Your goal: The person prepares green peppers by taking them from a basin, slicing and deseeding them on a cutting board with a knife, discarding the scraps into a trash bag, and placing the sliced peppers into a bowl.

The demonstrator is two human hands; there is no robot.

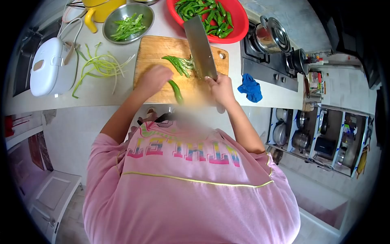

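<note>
My right hand [221, 89] grips the handle of a cleaver [201, 46], its broad blade pointing away from me over the wooden cutting board [152, 49]. On the left of the board, my left hand [156, 79] is slightly blurred, with fingers curled in. A whole green chili pepper [176, 91] extends from its fingertips toward the board's near edge. Between the hand and the blade lie sliced green chili pieces [176, 65], some showing pale insides and seeds.
A red basin [243, 24] of whole green chilies and a metal bowl [150, 22] of sliced ones stand behind the board. Left are long green stalks [99, 65], a white appliance [50, 67] and a yellow pot [105, 10]. Right are a blue cloth [250, 87] and a stove [268, 71].
</note>
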